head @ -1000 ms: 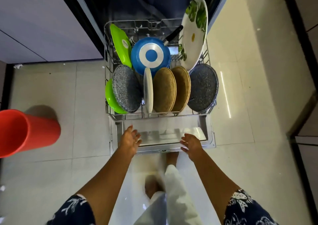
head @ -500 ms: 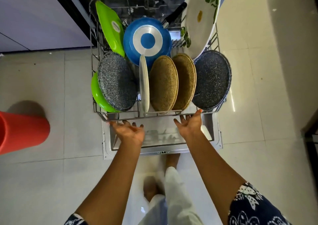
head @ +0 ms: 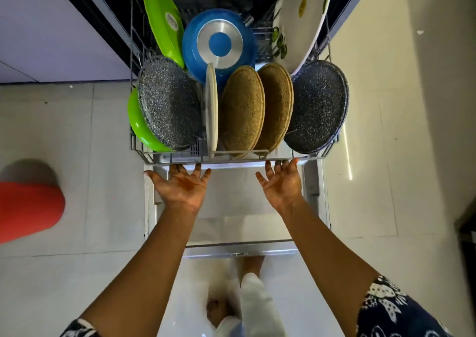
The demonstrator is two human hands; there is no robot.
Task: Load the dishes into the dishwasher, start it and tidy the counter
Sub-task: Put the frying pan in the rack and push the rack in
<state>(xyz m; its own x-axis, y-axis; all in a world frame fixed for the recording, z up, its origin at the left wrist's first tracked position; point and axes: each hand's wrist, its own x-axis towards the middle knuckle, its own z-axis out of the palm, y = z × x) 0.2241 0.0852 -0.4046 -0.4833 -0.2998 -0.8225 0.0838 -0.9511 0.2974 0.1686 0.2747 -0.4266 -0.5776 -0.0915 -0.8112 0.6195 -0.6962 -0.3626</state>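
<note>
Navy sleeves (head: pixel 394 308) w/ white floral print; white trousers (head: pixel 255 298).

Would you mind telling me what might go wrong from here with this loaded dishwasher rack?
The tall flowered platter leans above the rack at the back right; a push might tip it or catch the opening.
The left hand and right hand have fingertips at the rack's front rim over the open door, so fingers might be pinched.
</note>
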